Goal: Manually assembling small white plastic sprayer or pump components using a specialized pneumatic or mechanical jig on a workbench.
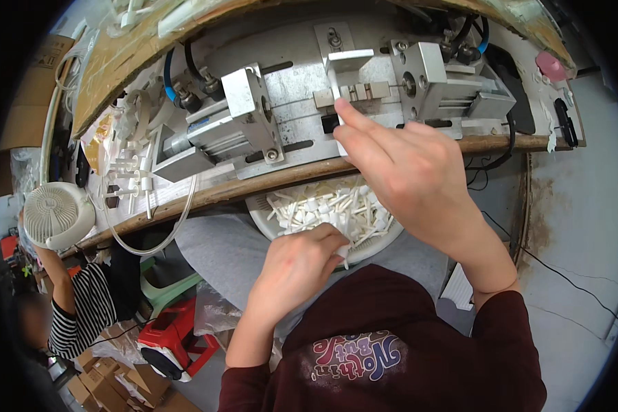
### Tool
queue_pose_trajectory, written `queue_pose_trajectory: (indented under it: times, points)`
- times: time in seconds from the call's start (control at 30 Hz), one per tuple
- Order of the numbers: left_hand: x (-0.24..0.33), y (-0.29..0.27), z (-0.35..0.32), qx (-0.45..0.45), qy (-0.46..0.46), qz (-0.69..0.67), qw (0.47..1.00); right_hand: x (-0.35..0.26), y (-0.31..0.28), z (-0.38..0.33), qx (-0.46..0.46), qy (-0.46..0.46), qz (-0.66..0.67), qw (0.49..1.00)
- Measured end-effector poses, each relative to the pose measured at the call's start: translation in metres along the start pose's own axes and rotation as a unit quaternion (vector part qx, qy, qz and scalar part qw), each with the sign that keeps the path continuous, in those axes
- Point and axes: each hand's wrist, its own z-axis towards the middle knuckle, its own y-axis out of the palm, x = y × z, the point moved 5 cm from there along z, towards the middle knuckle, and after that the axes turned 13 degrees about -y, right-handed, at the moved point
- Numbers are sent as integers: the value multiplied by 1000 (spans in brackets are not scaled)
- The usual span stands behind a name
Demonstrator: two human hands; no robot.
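Observation:
My right hand (408, 168) is closed at the metal fixture on the bench, its fingertips pinching a slim white plastic piece (334, 81) against the small notched block (364, 93). Part of that piece is hidden behind the fingers. Lower down, my left hand (299, 264) reaches over a white basin (259, 214) that rests on my lap. Its fingers are pressed together on a small white plastic part (342, 252), mostly covered by the hand. Loose white plastic parts (309, 209), some tubular, fill the basin.
Metal actuator blocks flank the fixture, one on the left (244, 96) and one on the right (426, 72). A wooden board (117, 82) overhangs the bench. A round white fan (58, 214) stands left, near a person in a striped top (86, 312). A red stool (175, 336) is below.

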Motion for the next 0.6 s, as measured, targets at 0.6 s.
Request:
queue_pose_trajectory:
  times: [0.6]
  points:
    - [-58,67,53,211,-73,35,974,8,2,-9,48,-5,60,997]
